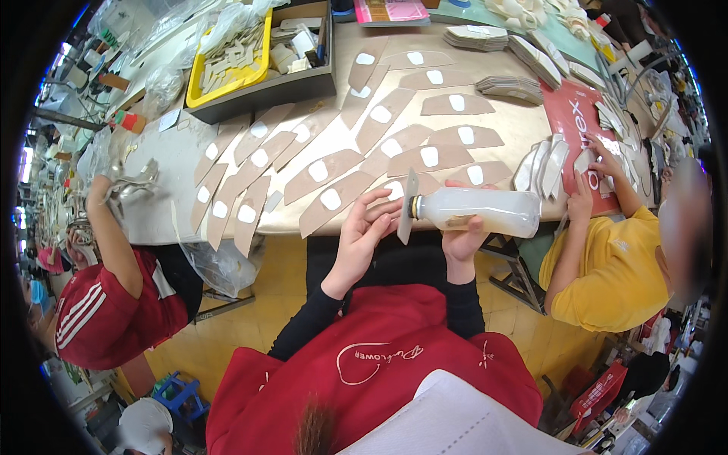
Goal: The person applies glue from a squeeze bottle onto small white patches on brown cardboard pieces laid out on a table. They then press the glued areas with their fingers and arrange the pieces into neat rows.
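A clear bottle with whitish contents [485, 211] lies on its side in my right hand [464, 241], whose fingers and thumb wrap its body. At its neck end stands a flat grey plate [409, 208] with a yellowish ring behind it. My left hand [365, 233] is beside the plate, fingers apart and reaching toward it; whether the fingertips touch it I cannot tell. Beyond my hands, several brownish cut pieces [318, 173] lie spread over the table, each with a white patch [331, 199] on it.
At the far left of the table a dark box [262, 101] holds a yellow tray [199, 97] of small pieces. Stacks of cut pieces [509, 89] stand far right. A co-worker in yellow [607, 262] handles pieces on a red sheet [569, 114]; another in red [114, 311] sits left.
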Demonstrator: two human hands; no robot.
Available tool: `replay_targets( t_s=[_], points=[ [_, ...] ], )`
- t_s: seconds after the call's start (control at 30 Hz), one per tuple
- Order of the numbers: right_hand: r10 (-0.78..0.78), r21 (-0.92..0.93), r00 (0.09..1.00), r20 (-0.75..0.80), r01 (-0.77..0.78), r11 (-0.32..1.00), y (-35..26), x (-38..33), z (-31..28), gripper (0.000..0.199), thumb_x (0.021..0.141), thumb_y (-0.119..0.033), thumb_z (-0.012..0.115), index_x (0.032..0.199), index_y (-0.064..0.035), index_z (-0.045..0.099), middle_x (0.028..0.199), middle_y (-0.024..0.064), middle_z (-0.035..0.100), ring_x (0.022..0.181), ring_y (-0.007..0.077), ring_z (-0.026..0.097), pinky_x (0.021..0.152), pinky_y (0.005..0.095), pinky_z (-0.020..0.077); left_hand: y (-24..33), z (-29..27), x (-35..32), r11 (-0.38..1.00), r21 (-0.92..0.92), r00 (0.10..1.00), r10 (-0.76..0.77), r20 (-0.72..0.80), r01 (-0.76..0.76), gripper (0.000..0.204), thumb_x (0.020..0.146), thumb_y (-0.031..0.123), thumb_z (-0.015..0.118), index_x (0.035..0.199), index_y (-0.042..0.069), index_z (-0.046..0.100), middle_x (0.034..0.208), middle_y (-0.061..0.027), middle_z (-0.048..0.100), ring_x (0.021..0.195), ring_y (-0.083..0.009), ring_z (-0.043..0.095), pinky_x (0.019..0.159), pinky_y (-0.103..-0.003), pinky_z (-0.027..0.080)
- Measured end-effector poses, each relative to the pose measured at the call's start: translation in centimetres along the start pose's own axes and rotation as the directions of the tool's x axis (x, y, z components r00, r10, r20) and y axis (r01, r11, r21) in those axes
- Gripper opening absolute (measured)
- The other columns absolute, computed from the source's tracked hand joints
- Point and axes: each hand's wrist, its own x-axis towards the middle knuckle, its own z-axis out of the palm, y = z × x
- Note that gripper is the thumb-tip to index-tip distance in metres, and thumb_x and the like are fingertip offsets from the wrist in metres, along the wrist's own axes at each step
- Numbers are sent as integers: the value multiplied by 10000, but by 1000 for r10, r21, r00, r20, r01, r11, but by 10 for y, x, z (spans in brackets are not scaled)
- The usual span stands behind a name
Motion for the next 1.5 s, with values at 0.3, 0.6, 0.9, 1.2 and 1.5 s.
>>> replay_targets(
  t_s=[0.3, 0.6, 0.9, 1.2, 1.5],
  points=[
    [-4, -35, 999, -45, 2, 999, 2, -1, -12, 783, 875, -545, 690, 1385, -59, 350, 1180, 252, 634, 1085, 304, 633, 920, 411, 529, 3, 7, 9, 839, 524, 972, 23, 234, -146, 297, 1024, 125, 519, 1270, -3, 626, 1344, -123, 583, 1219, -217, 565, 1017, -316, 437],
    [222, 349, 938, -265, -122, 929, -15, 49, -27, 576, 992, -489, 548, 1388, -81, 457, 1302, 212, 592, 1128, 281, 617, 974, 390, 496, 17, -54, 12, 644, 736, 971, 227, 74, -207, 252, 981, 133, 581, 1172, -6, 670, 1287, -134, 635, 1224, -247, 581, 1042, -340, 421],
    [-275, -188, 921, -277, 228, 955, -38, 251, -61, 342, 925, -188, 709, 1178, -9, 564, 1046, 92, 669, 823, 153, 664, 644, 258, 569, 21, -168, 26, 28, 997, 674, 738, 29, -73, 251, 916, 25, 618, 1166, 7, 630, 1305, -145, 593, 1284, -348, 518, 1057, -448, 407],
    [-423, -929, 889, -173, -5, 370, 28, 351, -61, 541, 806, -333, 782, 1167, 10, 570, 1014, 265, 701, 951, 429, 685, 806, 489, 534, 8, -172, 25, 24, 1000, 576, 817, -19, 0, 168, 892, -65, 568, 1033, 1, 631, 1304, -157, 569, 1315, -398, 474, 1064, -481, 407],
    [-339, -921, 924, -176, -33, 387, 48, 351, -72, 573, 802, -301, 778, 1169, 72, 545, 1083, 324, 655, 1054, 478, 627, 917, 507, 487, 6, -172, 24, 5, 1000, 569, 822, 5, -15, 162, 886, -77, 567, 1005, -9, 653, 1227, -164, 599, 1240, -394, 536, 1012, -469, 447]
  ],
)
